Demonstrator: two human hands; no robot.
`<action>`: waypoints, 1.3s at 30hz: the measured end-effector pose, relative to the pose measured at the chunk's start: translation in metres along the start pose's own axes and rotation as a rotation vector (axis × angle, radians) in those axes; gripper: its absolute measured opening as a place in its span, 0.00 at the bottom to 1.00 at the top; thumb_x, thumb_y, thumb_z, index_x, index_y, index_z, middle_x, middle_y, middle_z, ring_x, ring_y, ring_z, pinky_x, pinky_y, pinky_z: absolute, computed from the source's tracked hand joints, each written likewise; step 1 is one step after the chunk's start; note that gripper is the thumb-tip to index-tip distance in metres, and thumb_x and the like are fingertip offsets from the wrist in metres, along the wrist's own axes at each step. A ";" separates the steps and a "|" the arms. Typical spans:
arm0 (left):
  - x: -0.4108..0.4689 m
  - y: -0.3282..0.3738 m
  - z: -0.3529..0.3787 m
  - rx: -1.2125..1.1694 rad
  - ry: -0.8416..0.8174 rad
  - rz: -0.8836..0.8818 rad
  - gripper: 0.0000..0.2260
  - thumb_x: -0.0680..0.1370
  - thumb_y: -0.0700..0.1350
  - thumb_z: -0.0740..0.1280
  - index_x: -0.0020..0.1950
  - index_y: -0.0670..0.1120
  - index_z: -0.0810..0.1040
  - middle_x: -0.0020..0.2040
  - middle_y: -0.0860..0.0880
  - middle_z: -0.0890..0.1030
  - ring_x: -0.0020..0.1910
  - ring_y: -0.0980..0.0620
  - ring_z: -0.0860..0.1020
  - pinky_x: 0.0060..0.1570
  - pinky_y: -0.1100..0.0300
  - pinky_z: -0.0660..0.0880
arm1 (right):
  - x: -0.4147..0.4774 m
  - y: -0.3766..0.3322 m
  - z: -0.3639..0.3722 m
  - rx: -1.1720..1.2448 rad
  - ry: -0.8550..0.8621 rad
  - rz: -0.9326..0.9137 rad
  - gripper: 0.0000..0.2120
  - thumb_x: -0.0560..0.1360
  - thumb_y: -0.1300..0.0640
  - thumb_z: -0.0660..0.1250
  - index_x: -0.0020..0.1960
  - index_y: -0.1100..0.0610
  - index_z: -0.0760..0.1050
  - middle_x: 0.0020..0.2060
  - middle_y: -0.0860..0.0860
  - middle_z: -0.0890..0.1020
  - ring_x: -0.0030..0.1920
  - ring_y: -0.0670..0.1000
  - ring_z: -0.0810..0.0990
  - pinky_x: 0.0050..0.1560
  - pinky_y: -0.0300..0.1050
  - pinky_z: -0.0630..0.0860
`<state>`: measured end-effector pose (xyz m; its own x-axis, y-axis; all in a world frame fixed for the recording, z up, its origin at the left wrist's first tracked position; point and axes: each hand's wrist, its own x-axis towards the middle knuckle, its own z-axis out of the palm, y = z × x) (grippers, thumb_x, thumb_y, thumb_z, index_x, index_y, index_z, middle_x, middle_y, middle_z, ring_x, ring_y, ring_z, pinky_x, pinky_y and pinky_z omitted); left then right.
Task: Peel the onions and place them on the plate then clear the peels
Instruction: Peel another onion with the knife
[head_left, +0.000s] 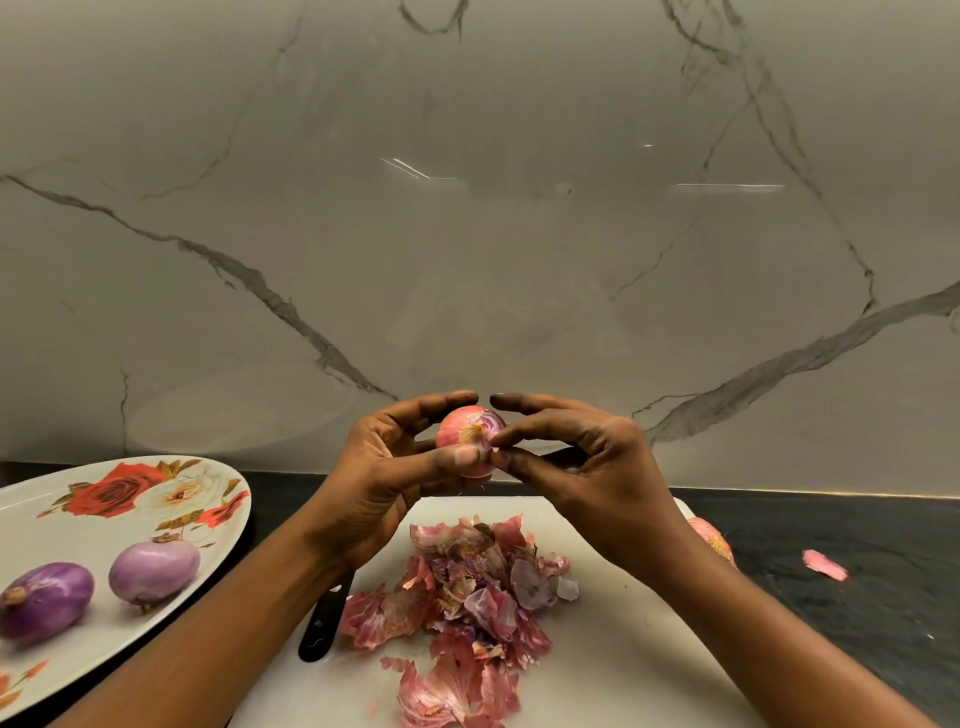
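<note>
My left hand (384, 467) grips a partly peeled pink onion (462, 431) above the far edge of the white cutting board (623, 649). The thumb and fingers of my right hand (582, 457) pinch a flap of skin on the onion's right side. A heap of pink peels (467, 597) lies on the board below. Two peeled purple onions (153, 571) (44, 600) sit on the floral plate (62, 514) at the left. Another unpeeled onion (714, 540) shows partly behind my right forearm.
A black knife handle (322, 623) lies at the board's left edge under my left forearm. One loose peel (825, 565) rests on the dark counter (857, 597) to the right. A marble wall (467, 208) rises right behind the counter.
</note>
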<state>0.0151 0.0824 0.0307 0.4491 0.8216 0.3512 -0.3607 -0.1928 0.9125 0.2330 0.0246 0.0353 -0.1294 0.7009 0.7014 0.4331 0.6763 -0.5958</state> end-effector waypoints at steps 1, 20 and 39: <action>0.000 0.001 0.000 0.000 -0.001 -0.001 0.27 0.65 0.40 0.81 0.63 0.46 0.85 0.67 0.41 0.82 0.62 0.35 0.83 0.51 0.46 0.85 | 0.000 0.000 -0.001 0.004 0.002 -0.007 0.10 0.76 0.62 0.76 0.55 0.51 0.87 0.66 0.43 0.82 0.64 0.42 0.82 0.53 0.41 0.85; -0.003 0.005 0.002 -0.050 -0.037 -0.026 0.37 0.58 0.47 0.89 0.65 0.43 0.84 0.67 0.40 0.81 0.62 0.35 0.83 0.50 0.48 0.85 | 0.000 0.000 -0.002 -0.096 0.018 -0.123 0.10 0.77 0.60 0.75 0.58 0.54 0.87 0.63 0.45 0.84 0.64 0.43 0.83 0.54 0.41 0.85; 0.002 0.001 -0.005 -0.091 0.006 0.018 0.27 0.71 0.33 0.73 0.71 0.41 0.78 0.69 0.41 0.81 0.65 0.36 0.82 0.56 0.44 0.84 | 0.003 -0.001 -0.007 0.129 -0.034 0.309 0.14 0.78 0.68 0.73 0.61 0.57 0.85 0.50 0.50 0.90 0.50 0.48 0.89 0.54 0.45 0.86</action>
<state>0.0118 0.0864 0.0310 0.4369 0.8218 0.3657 -0.4418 -0.1580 0.8831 0.2383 0.0246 0.0405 -0.0403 0.8831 0.4674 0.3400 0.4520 -0.8247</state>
